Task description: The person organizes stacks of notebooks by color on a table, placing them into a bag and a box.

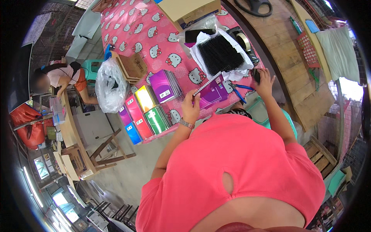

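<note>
At the table's near edge, my left hand (191, 107) is closed on the end of a purple notebook (213, 94), by the spiral strip along its side. My right hand (265, 84) is at the table's right corner, its fingers curled by a small dark thing (256, 75) that I cannot make out. Between my hands lies a tool with blue handles (243, 88). Just beyond, a heap of black spiral binding coils (220, 55) rests on crumpled white paper (199, 41). Left of my left hand are stacked spiral notebooks: purple (162, 84), yellow (146, 97), green (157, 119), red (142, 129) and blue (132, 132).
A pink patterned cloth (156, 50) covers the table. A roll of tape (243, 41), a dark phone-like slab (199, 35) and a cardboard box (193, 13) stand at its far side. A plastic bag (111, 85) hangs by the left edge. Another person (67, 77) bends over a wooden desk further left.
</note>
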A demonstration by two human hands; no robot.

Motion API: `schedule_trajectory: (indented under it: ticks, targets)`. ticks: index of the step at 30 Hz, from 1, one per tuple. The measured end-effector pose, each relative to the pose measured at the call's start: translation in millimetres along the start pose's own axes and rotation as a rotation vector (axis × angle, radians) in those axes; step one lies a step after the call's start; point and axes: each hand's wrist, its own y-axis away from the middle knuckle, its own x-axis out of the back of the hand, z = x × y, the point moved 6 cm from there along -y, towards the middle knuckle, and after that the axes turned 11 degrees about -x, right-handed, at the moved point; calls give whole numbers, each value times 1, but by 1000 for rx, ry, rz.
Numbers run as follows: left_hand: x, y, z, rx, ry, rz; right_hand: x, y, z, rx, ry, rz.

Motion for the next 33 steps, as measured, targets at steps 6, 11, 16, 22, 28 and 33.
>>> schedule_trajectory:
  ticks: [6, 11, 16, 22, 28, 33]
  targets:
    - [1, 6, -5, 38, -29, -6, 13, 46, -46, 174, -64, 40]
    - [-2, 3, -11, 91, 59, 18, -26, 71, -66, 334, -15, -245]
    - [1, 4, -15, 115, 55, 18, 23, 65, -74, 202, -343, -240]
    - [-5, 2, -13, 83, 60, -11, 80, 87, -182, 549, -540, -351]
    - [-2, 1, -6, 88, 28, 7, 72, 90, -212, 693, -454, -457]
    - [5, -2, 7, -7, -95, 59, 54, 92, -209, 402, -565, -823]
